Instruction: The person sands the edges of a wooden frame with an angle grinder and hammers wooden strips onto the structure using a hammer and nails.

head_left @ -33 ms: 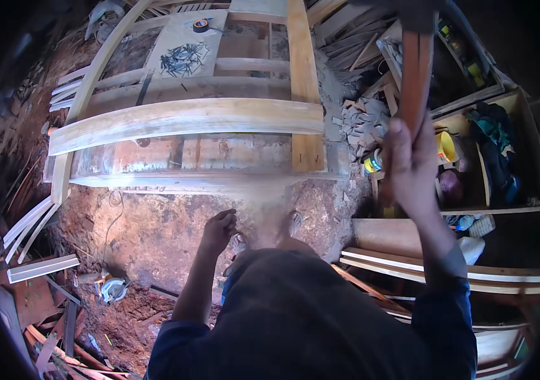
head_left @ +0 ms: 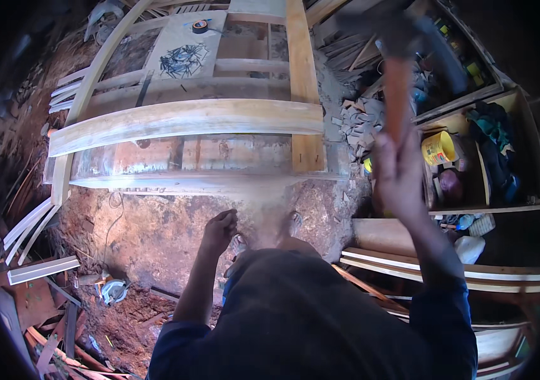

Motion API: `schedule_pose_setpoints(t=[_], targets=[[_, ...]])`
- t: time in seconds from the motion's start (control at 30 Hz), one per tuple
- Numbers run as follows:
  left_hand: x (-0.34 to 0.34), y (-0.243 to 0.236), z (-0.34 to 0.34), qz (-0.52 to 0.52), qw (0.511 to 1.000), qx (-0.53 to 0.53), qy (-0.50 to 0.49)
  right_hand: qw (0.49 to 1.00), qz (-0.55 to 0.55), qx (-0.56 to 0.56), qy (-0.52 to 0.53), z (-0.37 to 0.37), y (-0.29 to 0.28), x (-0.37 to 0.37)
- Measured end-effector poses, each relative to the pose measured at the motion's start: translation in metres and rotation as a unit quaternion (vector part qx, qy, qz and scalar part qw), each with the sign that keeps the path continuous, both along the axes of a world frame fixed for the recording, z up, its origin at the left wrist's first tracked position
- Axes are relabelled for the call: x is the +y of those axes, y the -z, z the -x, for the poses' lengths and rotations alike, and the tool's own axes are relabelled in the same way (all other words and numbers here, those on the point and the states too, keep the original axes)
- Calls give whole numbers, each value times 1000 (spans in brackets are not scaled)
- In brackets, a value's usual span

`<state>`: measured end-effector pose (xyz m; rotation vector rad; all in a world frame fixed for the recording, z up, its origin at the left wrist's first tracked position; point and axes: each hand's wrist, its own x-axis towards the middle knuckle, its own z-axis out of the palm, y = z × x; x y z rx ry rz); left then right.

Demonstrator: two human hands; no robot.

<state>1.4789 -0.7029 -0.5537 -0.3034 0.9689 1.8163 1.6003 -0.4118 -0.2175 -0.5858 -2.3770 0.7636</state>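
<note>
Raised on the right is a hammer, its head dark and blurred by motion. My right hand is wrapped round its reddish-brown wooden handle. My left hand is held low, near my feet, with its fingers curled together; anything pinched in them is too small to make out. In front of me a pale wooden board lies crosswise over a long plank on the right and a narrower rail on the left. Two small dark nails show near the right plank's close end.
On a sheet on the workbench lie loose nails and a tape roll. To the right are wood scraps and an open wooden box holding a yellow tub. Timber strips lie below it.
My right hand and the hammer have shifted slightly left and down, and the hammer's head has tilted. My left hand and the boards have stayed put.
</note>
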Motion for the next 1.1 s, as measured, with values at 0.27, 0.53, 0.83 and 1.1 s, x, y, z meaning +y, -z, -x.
schedule_pose_setpoints(t=[0.27,0.53,0.83,1.1], targets=[[27,-35,2,-20,1000,12,-8,953,-6,-297,-64,-43,77,67],[138,-125,28,91,958,255,-89,933,265,-243,29,-35,60,162],[344,-145,44,227,806,538,-94,900,332,-252,-128,-21,105,312],[392,-127,25,361,678,622,-152,885,256,-264,-286,12,92,386]])
